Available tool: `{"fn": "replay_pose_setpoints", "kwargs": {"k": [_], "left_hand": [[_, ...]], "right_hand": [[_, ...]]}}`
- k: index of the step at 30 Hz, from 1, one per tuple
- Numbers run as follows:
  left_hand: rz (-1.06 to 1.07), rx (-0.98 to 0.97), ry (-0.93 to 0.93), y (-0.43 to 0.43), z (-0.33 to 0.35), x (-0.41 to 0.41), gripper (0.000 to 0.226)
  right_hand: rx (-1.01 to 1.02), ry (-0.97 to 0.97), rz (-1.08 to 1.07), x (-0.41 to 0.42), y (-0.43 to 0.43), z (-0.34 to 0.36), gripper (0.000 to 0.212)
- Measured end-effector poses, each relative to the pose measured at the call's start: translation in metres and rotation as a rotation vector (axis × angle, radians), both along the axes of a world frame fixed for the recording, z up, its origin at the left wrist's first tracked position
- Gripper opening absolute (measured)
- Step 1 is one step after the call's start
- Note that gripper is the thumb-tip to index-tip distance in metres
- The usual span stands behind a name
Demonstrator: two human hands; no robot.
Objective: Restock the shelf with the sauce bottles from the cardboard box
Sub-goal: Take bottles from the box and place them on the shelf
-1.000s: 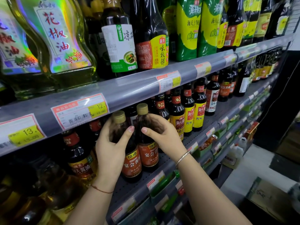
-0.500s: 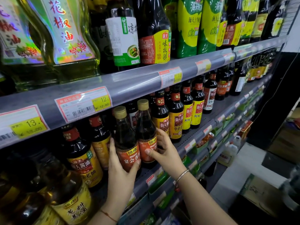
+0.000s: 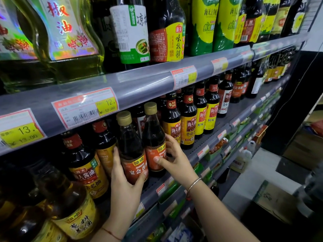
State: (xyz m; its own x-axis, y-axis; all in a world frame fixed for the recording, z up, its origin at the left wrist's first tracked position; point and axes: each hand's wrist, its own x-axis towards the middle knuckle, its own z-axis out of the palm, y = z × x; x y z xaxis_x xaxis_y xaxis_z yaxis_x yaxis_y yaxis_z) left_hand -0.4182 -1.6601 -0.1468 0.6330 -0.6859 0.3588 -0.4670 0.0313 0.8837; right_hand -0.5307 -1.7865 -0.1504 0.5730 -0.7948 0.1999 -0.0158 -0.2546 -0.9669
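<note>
Two dark sauce bottles with gold caps and orange labels stand side by side on the grey middle shelf (image 3: 206, 151). My left hand (image 3: 125, 182) wraps the lower part of the left bottle (image 3: 130, 145), thumb across the label's bottom. My right hand (image 3: 172, 159) grips the right bottle (image 3: 153, 137) around its orange label, fingers behind it. A cardboard box (image 3: 272, 199) sits on the floor at lower right, partly hidden in shadow.
Red-capped, yellow-labelled soy sauce bottles (image 3: 187, 123) crowd the shelf right of my hands, and more (image 3: 83, 165) stand to the left. The upper shelf's edge (image 3: 139, 86) with price tags hangs just above the gold caps. Lower shelves hold green packets (image 3: 167, 191).
Both hands slid down from the bottles' necks to their labels, and the two bottles now stand on the shelf. The camera came closer to the shelf.
</note>
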Motion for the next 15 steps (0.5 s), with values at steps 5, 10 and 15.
{"fn": "replay_pose_setpoints", "kwargs": {"k": [5, 10, 15], "left_hand": [[0.002, 0.025, -0.019, 0.002, 0.001, -0.002, 0.112], [-0.008, 0.048, -0.025, 0.012, 0.003, -0.005, 0.114], [0.04, 0.013, -0.208, 0.031, 0.008, -0.019, 0.099]], "right_hand": [[0.003, -0.016, -0.009, 0.001, 0.002, -0.002, 0.075], [-0.008, -0.033, -0.056, 0.001, 0.01, -0.003, 0.071], [-0.069, -0.003, -0.156, -0.016, 0.018, -0.002, 0.065]]}}
